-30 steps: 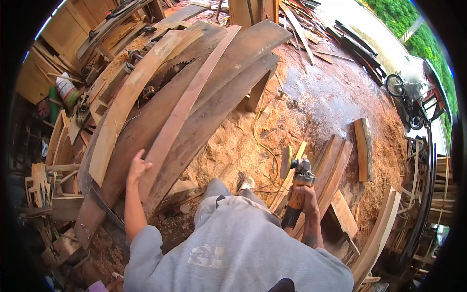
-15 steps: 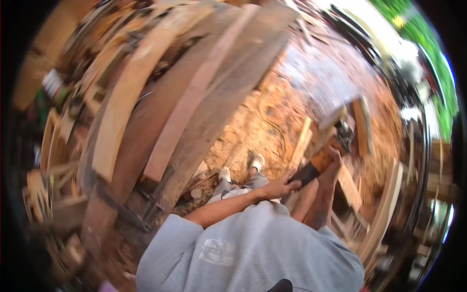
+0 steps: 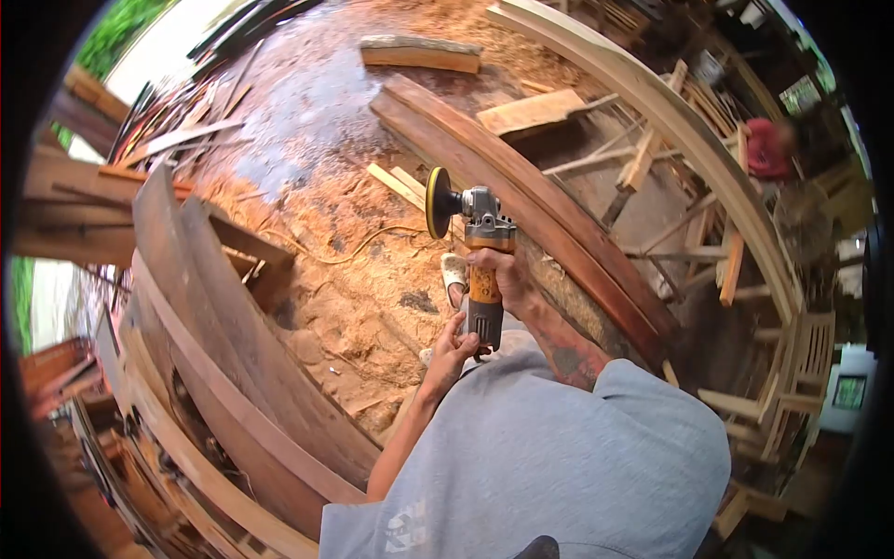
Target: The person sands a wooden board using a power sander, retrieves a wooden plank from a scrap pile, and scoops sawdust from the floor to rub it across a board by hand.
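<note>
An orange and black angle grinder (image 3: 484,289) is held upright in front of my body. Its round pad with a yellow edge (image 3: 437,202) faces left, clear of any wood. My right hand (image 3: 506,275) wraps around the orange body just below the metal gear head. Lower down, my left hand (image 3: 453,347) grips the dark rear end of the tool, its fingers partly hidden behind it. Beneath the grinder is ground strewn with sawdust, where one light shoe (image 3: 453,270) shows.
Long wide planks (image 3: 251,401) lie on the left. Reddish-brown beams (image 3: 531,186) run diagonally on the right. A short log piece (image 3: 421,54) rests at the back. A cord (image 3: 358,250) crosses the sawdust. A person in red (image 3: 767,149) is at the far right.
My view has swung to the right, so the planks now sit lower left and the beams have come into view. The grinder has come to the middle, upright, still in both hands.
</note>
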The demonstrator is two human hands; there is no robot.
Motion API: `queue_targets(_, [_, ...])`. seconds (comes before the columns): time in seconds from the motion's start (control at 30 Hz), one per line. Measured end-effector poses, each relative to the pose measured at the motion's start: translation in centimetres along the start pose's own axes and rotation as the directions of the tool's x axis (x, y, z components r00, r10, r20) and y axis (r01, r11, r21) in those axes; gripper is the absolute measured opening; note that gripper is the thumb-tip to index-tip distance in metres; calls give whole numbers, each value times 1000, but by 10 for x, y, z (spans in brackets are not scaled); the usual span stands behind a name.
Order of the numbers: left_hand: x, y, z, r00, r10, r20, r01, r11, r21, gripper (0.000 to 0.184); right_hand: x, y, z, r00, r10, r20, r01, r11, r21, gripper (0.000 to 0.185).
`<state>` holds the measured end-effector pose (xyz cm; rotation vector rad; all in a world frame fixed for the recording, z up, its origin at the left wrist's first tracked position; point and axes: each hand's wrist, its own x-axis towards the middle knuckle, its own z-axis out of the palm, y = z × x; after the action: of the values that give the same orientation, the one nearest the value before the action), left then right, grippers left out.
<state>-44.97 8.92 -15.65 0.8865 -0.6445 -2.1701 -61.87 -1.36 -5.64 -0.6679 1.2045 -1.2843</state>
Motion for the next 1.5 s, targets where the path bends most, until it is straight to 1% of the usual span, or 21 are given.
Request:
queue_targets(0.17, [32,21,8,989,-136,62,127,984,128,83,31,8,-36,970,241,-15,-232,948,219,33])
queue_targets(0.27, [56,40,12,975,-211,-69,221,889,402,100,74,28,-54,947,291,138,-321,890,324,35])
queue_targets(0.3, [63,43,17,985,-133,-111,169,871,460,114,86,36,-58,928,335,164,-372,858,353,37])
queue_targets(0.4, [105,55,15,982,-144,-123,178,923,341,124,131,67,-53,908,268,322,-412,710,571,41])
queue_targets(0.47, [139,92,32,942,-198,-271,286,896,339,122,162,91,-58,873,377,310,-488,633,601,45])
queue_targets(0.53, [171,66,5,957,130,-260,84,734,674,122,197,112,-66,869,388,305,-494,681,540,47])
queue_targets(0.57, [188,66,1,951,32,-308,171,773,610,121,214,117,-68,860,410,303,-510,686,519,46])
queue_targets(0.6, [206,75,5,938,66,-341,209,677,706,119,231,110,-66,834,466,296,-550,659,513,42])
queue_targets(0.67, [247,63,-3,907,250,-339,188,480,857,115,262,133,-73,714,698,52,-657,643,393,28])
queue_targets(0.7, [266,56,-8,885,217,-413,187,645,741,113,273,133,-62,731,674,-107,-660,738,141,23])
queue_targets(0.73, [281,41,-12,862,215,-460,229,644,730,112,281,135,-54,780,581,-231,-617,777,-128,19])
queue_targets(0.83, [325,-17,-28,791,212,-574,336,633,697,110,314,221,-111,800,572,-181,-599,750,-278,27])
queue_targets(0.87, [329,-6,-25,807,140,-574,438,510,740,107,324,239,-126,804,568,-175,-592,736,-329,35])
queue_targets(0.9, [331,-27,-26,797,224,-562,435,432,790,105,333,251,-140,803,577,-148,-589,733,-339,35])
queue_targets(1.0, [308,-39,-15,879,-5,-477,451,337,826,98,372,281,-180,786,594,-171,-615,722,-319,35])
queue_targets(1.07, [290,-53,-23,907,-154,-393,422,286,860,99,405,288,-212,797,586,-147,-579,672,-461,37])
queue_targets(1.13, [288,-62,-32,839,-354,-412,493,175,852,101,442,302,-249,861,497,-109,-445,633,-633,38])
queue_targets(1.3, [316,-72,-37,840,-447,-309,388,95,917,95,526,327,-308,907,412,-88,-375,694,-614,37])
queue_targets(1.4, [323,-73,-41,846,-437,-306,391,117,913,92,567,341,-346,854,501,-140,-464,613,-640,34])
queue_targets(1.43, [325,-73,-41,838,-444,-317,393,87,915,91,578,349,-357,932,361,-22,-232,550,-802,34])
queue_targets(1.5, [328,-76,-42,823,-457,-337,387,18,922,89,597,335,-347,891,443,-95,-365,577,-730,34])
